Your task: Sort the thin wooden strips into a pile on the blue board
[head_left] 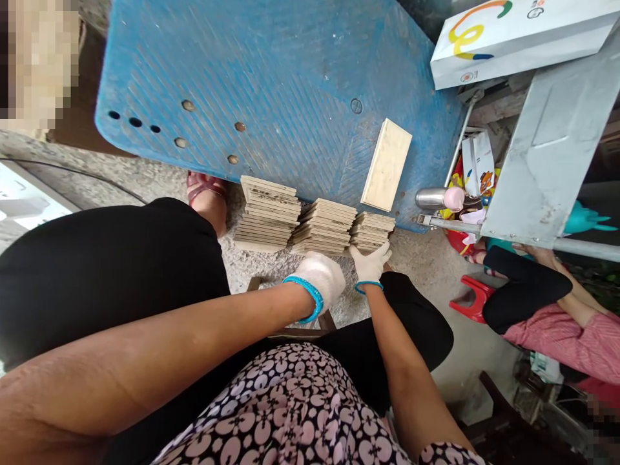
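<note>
Directly in front of a seated person, three stacks of thin wooden tiles sit in a row along the near edge of a blue board [271, 84], just above the rough concrete floor [426, 265]. The left stack [266, 213] is tallest, the middle stack [324, 226] is lower, and the right stack [372, 231] is lowest. Both hands wear white gloves and blue wristbands. The left hand [317, 279] rests at the foot of the middle stack with its fingers curled under and its back upward; I cannot tell whether it grips anything. The right hand [371, 263] has its fingers spread, tips touching the bottom front of the right stack. Behind the stacks, one pale wooden block [386, 165] lies alone, and beyond it the board is wide and bare, apart from several bolts and holes near its left side. To the right the space is crowded: a metal bottle [433, 197], a grey metal sheet [547, 148], a white box [513, 39], one red stool [467, 303] and another person's pink striped sleeve [571, 336].
</note>
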`<state>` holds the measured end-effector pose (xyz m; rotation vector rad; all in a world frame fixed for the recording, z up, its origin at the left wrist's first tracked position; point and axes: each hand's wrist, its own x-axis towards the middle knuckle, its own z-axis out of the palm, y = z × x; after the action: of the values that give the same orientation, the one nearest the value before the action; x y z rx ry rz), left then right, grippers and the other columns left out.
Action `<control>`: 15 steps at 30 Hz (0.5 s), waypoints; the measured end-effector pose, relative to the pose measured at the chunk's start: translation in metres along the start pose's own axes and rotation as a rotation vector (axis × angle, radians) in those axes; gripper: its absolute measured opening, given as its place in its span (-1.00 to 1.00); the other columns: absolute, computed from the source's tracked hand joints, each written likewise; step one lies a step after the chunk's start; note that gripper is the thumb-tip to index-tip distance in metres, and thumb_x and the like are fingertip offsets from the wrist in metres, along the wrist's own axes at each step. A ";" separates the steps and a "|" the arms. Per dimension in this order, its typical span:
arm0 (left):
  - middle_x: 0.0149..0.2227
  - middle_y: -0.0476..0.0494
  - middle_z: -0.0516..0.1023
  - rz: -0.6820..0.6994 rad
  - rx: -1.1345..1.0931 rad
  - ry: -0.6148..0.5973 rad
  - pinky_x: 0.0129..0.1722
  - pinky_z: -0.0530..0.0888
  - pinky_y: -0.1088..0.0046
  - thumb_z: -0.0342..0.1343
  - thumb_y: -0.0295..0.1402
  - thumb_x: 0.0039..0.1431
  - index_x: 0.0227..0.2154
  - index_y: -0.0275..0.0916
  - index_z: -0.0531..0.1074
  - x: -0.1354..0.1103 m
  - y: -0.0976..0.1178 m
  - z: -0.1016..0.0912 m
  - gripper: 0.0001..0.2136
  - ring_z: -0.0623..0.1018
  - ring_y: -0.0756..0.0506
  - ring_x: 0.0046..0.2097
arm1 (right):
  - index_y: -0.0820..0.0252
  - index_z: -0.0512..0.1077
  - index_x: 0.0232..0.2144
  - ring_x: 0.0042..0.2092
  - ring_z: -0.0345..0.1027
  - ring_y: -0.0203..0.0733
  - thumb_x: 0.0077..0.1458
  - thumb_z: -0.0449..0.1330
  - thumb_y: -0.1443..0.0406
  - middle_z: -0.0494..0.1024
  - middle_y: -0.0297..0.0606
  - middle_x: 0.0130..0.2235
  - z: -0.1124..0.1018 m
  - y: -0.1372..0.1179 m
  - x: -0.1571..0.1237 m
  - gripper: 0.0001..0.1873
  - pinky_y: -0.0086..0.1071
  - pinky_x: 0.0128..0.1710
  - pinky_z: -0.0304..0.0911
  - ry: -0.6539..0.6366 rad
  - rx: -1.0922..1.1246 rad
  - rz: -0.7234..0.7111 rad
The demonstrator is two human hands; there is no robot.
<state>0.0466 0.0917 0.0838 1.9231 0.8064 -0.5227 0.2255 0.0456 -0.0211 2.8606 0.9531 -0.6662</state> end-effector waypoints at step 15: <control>-0.19 -0.57 0.57 0.051 0.080 -0.007 -0.19 0.49 0.01 0.16 -0.60 0.05 -0.12 -0.47 0.54 0.007 0.003 -0.019 -0.71 0.59 -0.45 -0.12 | 0.18 0.05 0.32 0.30 0.10 0.20 -0.24 0.37 -0.02 0.10 0.07 0.32 -0.061 -0.008 -0.031 0.13 -0.02 0.25 0.12 0.185 0.069 -0.025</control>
<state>0.0542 0.1101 0.0895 2.0085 0.7399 -0.5371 0.2224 0.0457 0.0472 3.0190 1.0088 -0.4506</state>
